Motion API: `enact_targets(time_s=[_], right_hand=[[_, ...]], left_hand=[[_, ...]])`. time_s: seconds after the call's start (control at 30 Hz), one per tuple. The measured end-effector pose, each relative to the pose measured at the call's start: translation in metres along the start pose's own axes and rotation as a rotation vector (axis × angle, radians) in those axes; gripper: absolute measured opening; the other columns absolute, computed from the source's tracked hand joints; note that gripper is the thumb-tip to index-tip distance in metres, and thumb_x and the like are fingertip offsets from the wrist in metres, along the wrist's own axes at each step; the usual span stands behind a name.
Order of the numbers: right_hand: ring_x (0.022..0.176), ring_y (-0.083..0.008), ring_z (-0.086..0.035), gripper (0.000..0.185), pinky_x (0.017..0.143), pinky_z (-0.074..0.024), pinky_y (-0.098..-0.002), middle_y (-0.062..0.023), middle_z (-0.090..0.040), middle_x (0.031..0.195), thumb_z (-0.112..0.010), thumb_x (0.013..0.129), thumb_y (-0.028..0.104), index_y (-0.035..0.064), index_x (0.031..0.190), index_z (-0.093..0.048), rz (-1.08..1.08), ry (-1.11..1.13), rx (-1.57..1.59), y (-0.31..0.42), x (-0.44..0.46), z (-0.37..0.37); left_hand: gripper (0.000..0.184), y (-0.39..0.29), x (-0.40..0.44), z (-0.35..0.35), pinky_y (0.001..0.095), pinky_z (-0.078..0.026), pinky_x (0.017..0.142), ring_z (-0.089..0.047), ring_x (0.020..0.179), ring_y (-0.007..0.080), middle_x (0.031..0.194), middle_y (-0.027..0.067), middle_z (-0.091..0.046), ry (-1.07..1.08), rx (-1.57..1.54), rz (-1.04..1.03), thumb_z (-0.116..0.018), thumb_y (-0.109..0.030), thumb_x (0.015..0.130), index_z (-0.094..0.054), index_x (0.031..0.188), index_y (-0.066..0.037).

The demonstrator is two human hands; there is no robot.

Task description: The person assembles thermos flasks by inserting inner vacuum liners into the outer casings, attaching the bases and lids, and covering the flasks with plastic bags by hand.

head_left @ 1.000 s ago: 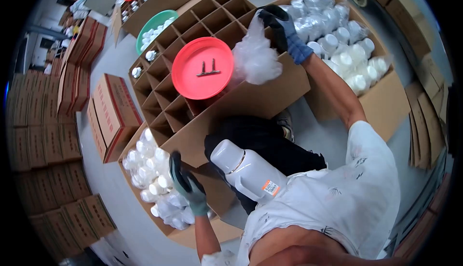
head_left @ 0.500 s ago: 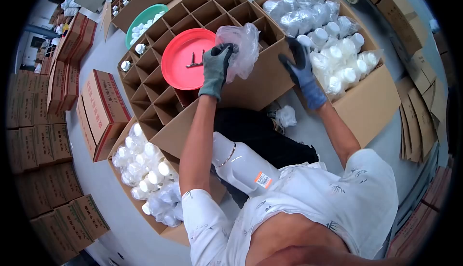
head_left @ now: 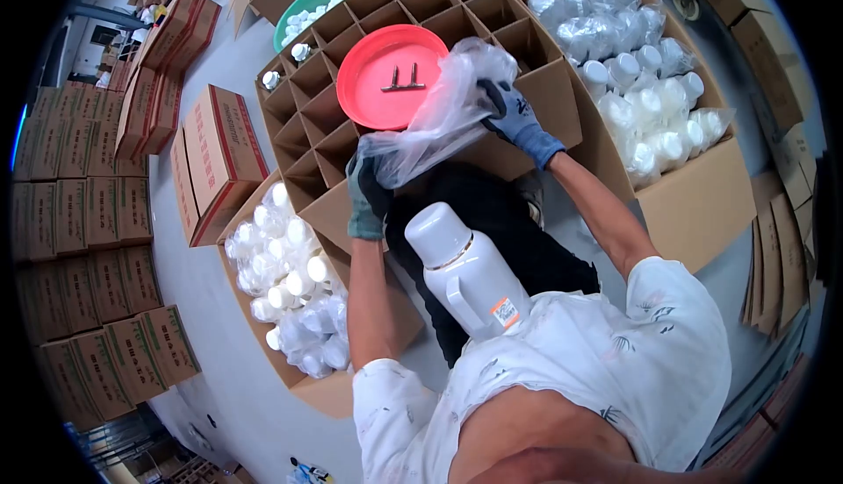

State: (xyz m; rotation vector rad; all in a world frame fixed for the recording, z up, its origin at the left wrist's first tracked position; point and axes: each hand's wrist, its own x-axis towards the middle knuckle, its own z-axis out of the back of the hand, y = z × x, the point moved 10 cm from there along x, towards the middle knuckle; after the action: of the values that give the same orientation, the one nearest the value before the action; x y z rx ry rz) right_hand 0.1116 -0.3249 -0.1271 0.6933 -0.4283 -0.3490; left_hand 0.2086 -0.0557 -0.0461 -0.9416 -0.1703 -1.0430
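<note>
A clear plastic bag [head_left: 430,143] is stretched between my two gloved hands, in front of a divided cardboard box. My left hand [head_left: 367,192], in a grey-green glove, is closed on the bag's lower left end. On the bag's right side, my right hand [head_left: 518,122] grips it in a blue-grey glove. Behind the bag a red round tray [head_left: 362,89] rests on the box's dividers [head_left: 329,40], holding small dark metal pieces [head_left: 404,78]. A white vacuum flask [head_left: 474,278] with a handle and an orange label leans in my lap.
Open boxes of plastic-wrapped white-capped bottles stand at right [head_left: 650,89] and lower left [head_left: 285,264]. A green basin [head_left: 303,10] of white caps is at the back. Two white-capped bottles [head_left: 270,80] sit in the divided box. Stacked cartons [head_left: 88,212] line the left.
My right hand has come left from the box edge and taken hold of the bag. My left hand has lowered toward me, drawing the bag out wide. The view has shifted.
</note>
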Motion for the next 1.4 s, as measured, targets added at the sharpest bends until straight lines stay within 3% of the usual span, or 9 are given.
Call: enact_targets(time_s=[0.17, 0.4, 0.6, 0.7, 0.87, 0.97, 1.17, 1.3, 1.4], right_hand=[[0.137, -0.0375, -0.028, 0.091, 0.109, -0.0273, -0.0506, -0.0189, -0.033, 0.146, -0.074, 0.07, 0.032, 0.0185, 0.147, -0.027, 0.081, -0.131, -0.174, 0.057, -0.015, 0.029], [0.132, -0.0398, -0.034, 0.062, 0.107, -0.0296, -0.0485, -0.0225, -0.039, 0.14, -0.068, 0.078, 0.023, 0.0097, 0.134, -0.047, 0.16, -0.174, -0.047, 0.089, -0.137, 0.058], [0.118, -0.0393, -0.044, 0.049, 0.099, -0.0354, -0.0562, -0.0182, -0.049, 0.121, -0.068, 0.067, 0.016, 0.0082, 0.113, -0.055, 0.363, 0.165, -0.078, 0.113, -0.245, 0.029], [0.114, -0.0386, -0.046, 0.045, 0.098, -0.0363, -0.0567, -0.0175, -0.051, 0.118, -0.069, 0.065, 0.017, 0.0079, 0.107, -0.057, 0.514, 0.331, 0.02, 0.127, -0.259, 0.032], [0.11, -0.0355, -0.05, 0.032, 0.098, -0.0387, -0.051, -0.0148, -0.054, 0.115, -0.067, 0.068, 0.015, 0.0059, 0.097, -0.058, 0.537, 0.343, 0.149, 0.145, -0.223, 0.036], [0.108, -0.0334, -0.051, 0.03, 0.099, -0.039, -0.047, -0.0127, -0.056, 0.113, -0.067, 0.072, 0.015, 0.006, 0.099, -0.059, 0.477, 0.297, 0.244, 0.148, -0.213, 0.035], [0.111, -0.0388, -0.05, 0.031, 0.098, -0.0406, -0.0496, -0.0172, -0.053, 0.12, -0.069, 0.072, 0.021, 0.006, 0.098, -0.06, 0.779, 0.4, 0.203, 0.18, -0.26, 0.045], [0.104, -0.0351, -0.053, 0.024, 0.098, -0.0401, -0.0497, -0.0152, -0.056, 0.109, -0.067, 0.071, 0.014, 0.0057, 0.092, -0.06, 0.551, 0.643, 0.24, 0.099, -0.306, 0.037], [0.103, -0.0338, -0.055, 0.021, 0.093, -0.0438, -0.0436, -0.015, -0.058, 0.109, -0.066, 0.075, 0.012, 0.0033, 0.094, -0.062, 0.333, 0.648, 0.449, 0.076, -0.292, 0.056]], left_hand=[[0.042, 0.023, -0.082, 0.014, 0.0391, -0.045, 0.09, -0.057, 0.103, 0.0364, 0.116, 0.0184, -0.059, 0.004, 0.237, 0.073, -0.06, 0.003, 0.079, -0.055, 0.12, 0.0], [0.034, -0.072, -0.189, 0.027, 0.0436, -0.042, 0.096, -0.053, 0.111, 0.0384, 0.12, 0.0209, -0.055, -0.173, -0.141, 0.336, -0.048, -0.002, 0.088, -0.055, 0.121, 0.001], [0.049, -0.173, -0.207, 0.014, 0.0491, -0.038, 0.103, -0.049, 0.116, 0.0438, 0.124, 0.0217, -0.053, 0.157, -0.053, 0.261, -0.052, -0.006, 0.072, -0.06, 0.12, -0.002], [0.043, -0.165, -0.256, 0.017, 0.0464, -0.035, 0.106, -0.049, 0.121, 0.0377, 0.132, 0.02, -0.051, 0.274, -0.153, 0.402, -0.05, -0.009, 0.083, -0.057, 0.125, -0.002], [0.056, -0.132, -0.197, 0.024, 0.0375, -0.031, 0.11, -0.043, 0.13, 0.0259, 0.139, 0.0152, -0.046, -0.189, -0.905, 0.793, -0.057, -0.014, 0.091, -0.037, 0.142, 0.0], [0.069, -0.149, -0.153, 0.024, 0.0342, -0.038, 0.104, -0.048, 0.124, 0.0231, 0.141, 0.0142, -0.043, 0.038, -0.147, 0.563, -0.066, -0.003, 0.085, -0.031, 0.145, -0.002], [0.035, -0.135, -0.229, 0.038, 0.0337, -0.051, 0.086, -0.062, 0.099, 0.0222, 0.113, 0.0123, -0.063, -0.077, -0.458, 0.737, -0.066, 0.002, 0.082, -0.06, 0.116, 0.003], [0.033, -0.188, -0.262, -0.005, 0.0336, -0.05, 0.086, -0.062, 0.098, 0.0211, 0.113, 0.0131, -0.062, 0.513, -0.385, 0.537, -0.067, -0.001, 0.08, -0.062, 0.112, 0.003], [0.035, -0.135, -0.314, 0.026, 0.0328, -0.049, 0.088, -0.061, 0.101, 0.0201, 0.116, 0.013, -0.061, 0.271, -0.344, 0.937, -0.066, -0.002, 0.082, -0.06, 0.116, 0.002]])
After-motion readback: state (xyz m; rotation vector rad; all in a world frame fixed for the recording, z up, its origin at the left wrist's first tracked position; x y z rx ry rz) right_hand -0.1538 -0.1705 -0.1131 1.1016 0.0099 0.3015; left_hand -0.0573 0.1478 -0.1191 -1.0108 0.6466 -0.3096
